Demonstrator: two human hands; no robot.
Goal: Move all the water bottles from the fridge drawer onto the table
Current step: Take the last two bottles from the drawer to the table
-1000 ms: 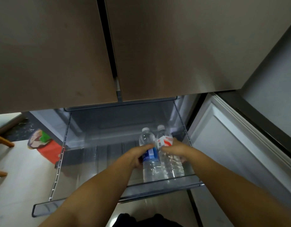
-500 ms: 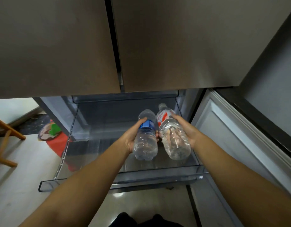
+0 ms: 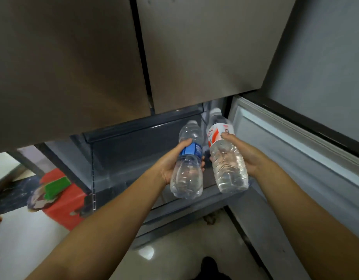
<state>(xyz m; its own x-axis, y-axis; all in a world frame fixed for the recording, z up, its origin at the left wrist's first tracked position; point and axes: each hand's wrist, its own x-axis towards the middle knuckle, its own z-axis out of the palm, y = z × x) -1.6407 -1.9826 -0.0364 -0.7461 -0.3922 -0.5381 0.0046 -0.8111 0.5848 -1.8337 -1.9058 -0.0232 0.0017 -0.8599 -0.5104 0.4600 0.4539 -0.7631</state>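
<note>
My left hand (image 3: 170,164) grips a clear water bottle with a blue label (image 3: 187,168), held above the pulled-out fridge drawer (image 3: 122,158). Beside it, my right hand (image 3: 247,156) grips a second clear bottle with a red and white label (image 3: 228,164). Both bottles point cap-first away from me, bases toward me, side by side and nearly touching. The see-through drawer below them shows no other bottle in the part I can see. The table is out of view.
Two closed grey fridge doors (image 3: 194,53) hang over the drawer. An open lower door (image 3: 295,162) stands to the right. A red box with a green item (image 3: 59,197) sits on the tiled floor (image 3: 174,253) to the left.
Both hands have lifted the two bottles up and out of the drawer, toward me. The view has tilted upward, so the drawer sits lower behind the bottles.
</note>
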